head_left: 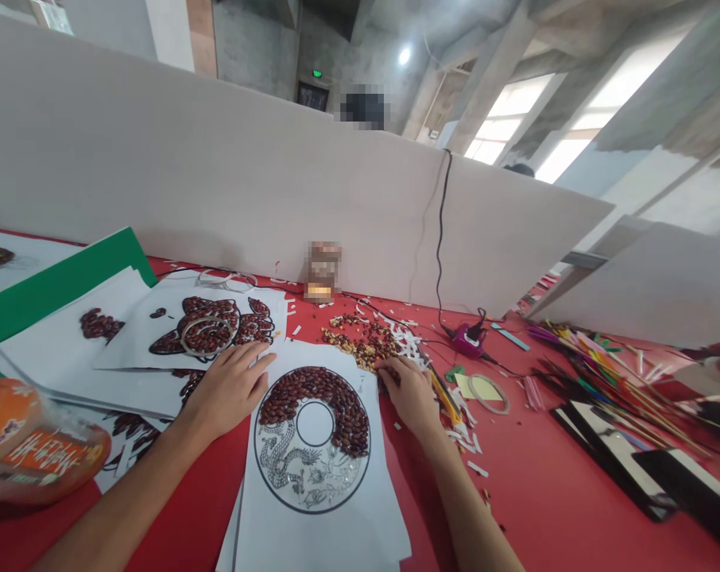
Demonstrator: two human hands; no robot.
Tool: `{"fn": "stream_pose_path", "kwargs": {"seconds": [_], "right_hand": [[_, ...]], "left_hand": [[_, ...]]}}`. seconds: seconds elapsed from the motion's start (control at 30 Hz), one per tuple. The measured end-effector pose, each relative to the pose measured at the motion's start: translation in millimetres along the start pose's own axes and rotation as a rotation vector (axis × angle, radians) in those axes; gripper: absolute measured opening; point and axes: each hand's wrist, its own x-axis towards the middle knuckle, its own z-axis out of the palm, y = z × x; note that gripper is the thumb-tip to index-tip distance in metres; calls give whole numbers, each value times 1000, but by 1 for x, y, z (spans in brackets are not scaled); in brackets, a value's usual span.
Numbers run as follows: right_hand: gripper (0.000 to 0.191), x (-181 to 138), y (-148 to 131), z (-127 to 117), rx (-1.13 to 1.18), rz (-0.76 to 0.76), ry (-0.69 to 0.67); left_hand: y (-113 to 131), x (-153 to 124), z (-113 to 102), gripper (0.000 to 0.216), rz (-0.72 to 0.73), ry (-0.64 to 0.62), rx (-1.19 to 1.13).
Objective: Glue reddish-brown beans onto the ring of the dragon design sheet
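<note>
A white sheet (324, 508) with a printed ring design (313, 438) lies in front of me on the red table; dark brown beans cover the ring's upper half. My left hand (229, 385) rests flat, fingers stretched, on the sheet's upper left corner. My right hand (408, 391) sits at the right of the sheet, its fingers curled down into a loose pile of beans and kernels (363, 340). What the fingertips pinch is too small to make out.
More bean-covered sheets (208, 326) and a green board (50, 286) lie at the left, with an orange plastic bag (32, 449) near me. A purple glue gun (468, 340), tape ring (488, 393), coloured sticks (604, 373) and dark frames (622, 461) fill the right. A white partition (217, 183) stands behind.
</note>
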Motion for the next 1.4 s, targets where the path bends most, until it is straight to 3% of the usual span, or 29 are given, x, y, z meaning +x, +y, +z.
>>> {"fn": "stream_pose_path", "kwargs": {"seconds": [0.23, 0.47, 0.63, 0.83, 1.07, 1.4], "right_hand": [[33, -10, -18, 1, 172, 29, 94], [24, -41, -42, 2, 357, -42, -13], [23, -44, -53, 1, 402, -30, -6], [23, -51, -77, 11, 517, -141, -54], [16, -55, -91, 15, 394, -239, -86], [16, -57, -93, 17, 422, -226, -112]], "left_hand": [[-2, -1, 0, 37, -5, 2, -25], [-4, -1, 0, 38, -4, -19, -27], [-3, -1, -1, 39, -14, -25, -23], [-3, 0, -4, 39, -10, -48, -24], [-2, 0, -5, 39, -6, -68, -6], [-3, 0, -5, 37, 10, -53, -47]]}}
